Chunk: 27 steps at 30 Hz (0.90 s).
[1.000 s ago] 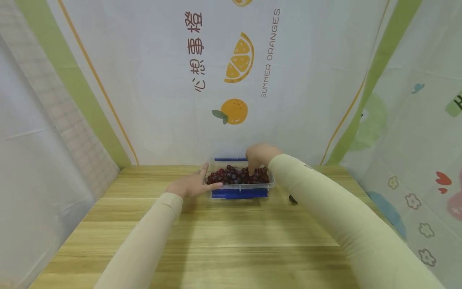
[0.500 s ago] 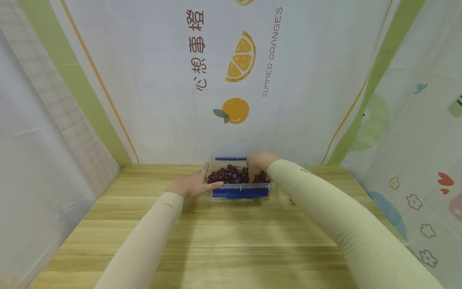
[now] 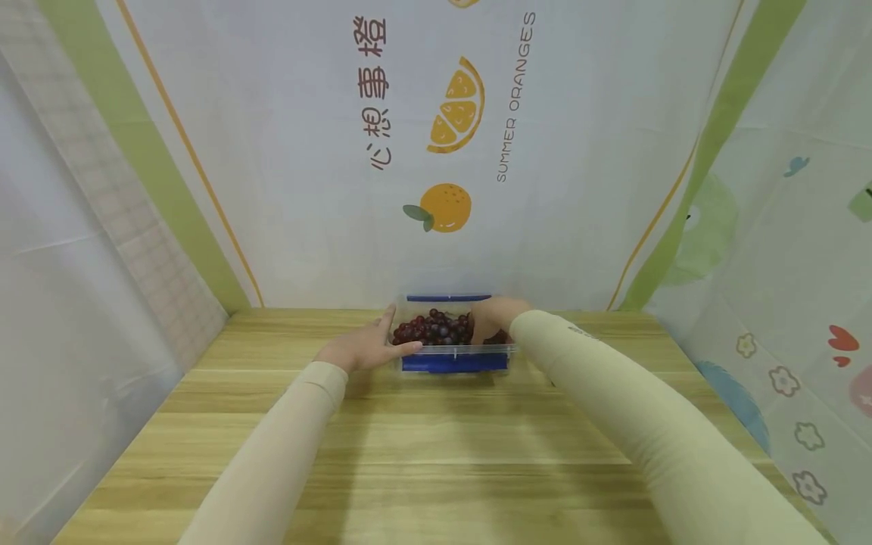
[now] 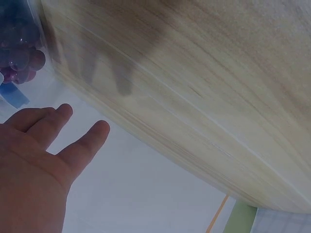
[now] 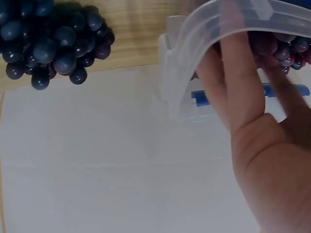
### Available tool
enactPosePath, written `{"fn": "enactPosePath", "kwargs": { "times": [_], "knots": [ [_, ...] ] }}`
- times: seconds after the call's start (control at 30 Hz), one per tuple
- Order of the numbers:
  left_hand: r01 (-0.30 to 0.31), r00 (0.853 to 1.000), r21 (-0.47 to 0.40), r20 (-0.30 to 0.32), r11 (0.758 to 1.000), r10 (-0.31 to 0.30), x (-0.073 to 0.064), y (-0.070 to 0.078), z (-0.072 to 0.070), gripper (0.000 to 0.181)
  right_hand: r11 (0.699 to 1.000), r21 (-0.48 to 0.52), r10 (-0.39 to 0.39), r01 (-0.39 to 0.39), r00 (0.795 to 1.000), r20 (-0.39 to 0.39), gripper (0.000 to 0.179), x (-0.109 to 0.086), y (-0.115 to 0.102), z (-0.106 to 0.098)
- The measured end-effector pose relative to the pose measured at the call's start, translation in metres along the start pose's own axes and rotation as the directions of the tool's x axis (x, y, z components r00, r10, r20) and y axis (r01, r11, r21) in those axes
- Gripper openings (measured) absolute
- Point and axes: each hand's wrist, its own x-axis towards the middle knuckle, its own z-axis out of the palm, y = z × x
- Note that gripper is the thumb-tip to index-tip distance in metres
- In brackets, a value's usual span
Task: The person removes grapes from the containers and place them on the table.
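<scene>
A clear plastic food container [image 3: 455,350] with blue clip flaps stands at the far side of the table, filled with dark red grapes [image 3: 432,328]. My left hand [image 3: 357,350] rests against its left end, fingers stretched along the side and thumb at the front rim. Inside the right end, my right hand [image 3: 490,318] reaches down among the grapes. The right wrist view shows its fingers [image 5: 243,80] long and straight behind the container's end wall, fingertips partly hidden. A separate bunch of blue-black grapes [image 5: 53,43] lies beside the container, mostly hidden by my right sleeve in the head view.
The wooden table [image 3: 422,454] runs toward me from the container. A white printed cloth [image 3: 313,227] hangs right behind the container, with more cloth at both sides.
My right hand has moved lower into the right end of the container, its fingers sinking among the grapes. My left hand stays at the left end. The view shifts slightly.
</scene>
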Motion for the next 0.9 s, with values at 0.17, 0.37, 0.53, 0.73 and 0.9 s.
{"fn": "enactPosePath", "kwargs": {
  "times": [0.17,0.37,0.53,0.73,0.9],
  "knots": [
    [0.004,1.000,0.008,-0.003,1.000,-0.004,-0.001,0.001,0.000,0.124,0.997,0.052,-0.050,0.049,0.999,0.007,0.062,0.004,0.007,0.003],
    [0.013,1.000,0.004,-0.007,1.000,-0.013,-0.001,0.000,0.003,0.124,0.995,0.005,-0.097,0.097,0.995,-0.005,0.066,0.016,0.013,0.014],
    [0.024,1.000,-0.005,-0.006,1.000,-0.024,-0.001,-0.001,0.005,0.121,0.990,-0.017,-0.138,0.138,0.990,-0.028,0.071,0.020,0.015,0.022],
    [0.025,1.000,-0.003,-0.014,1.000,-0.025,0.001,-0.001,0.004,0.121,0.987,0.012,-0.158,0.159,0.985,-0.063,0.060,0.017,0.015,0.023],
    [0.018,1.000,-0.013,-0.016,1.000,-0.018,0.001,-0.001,0.002,0.121,0.981,0.056,-0.177,0.185,0.977,-0.120,0.053,0.017,0.016,0.023]
  ]
}}
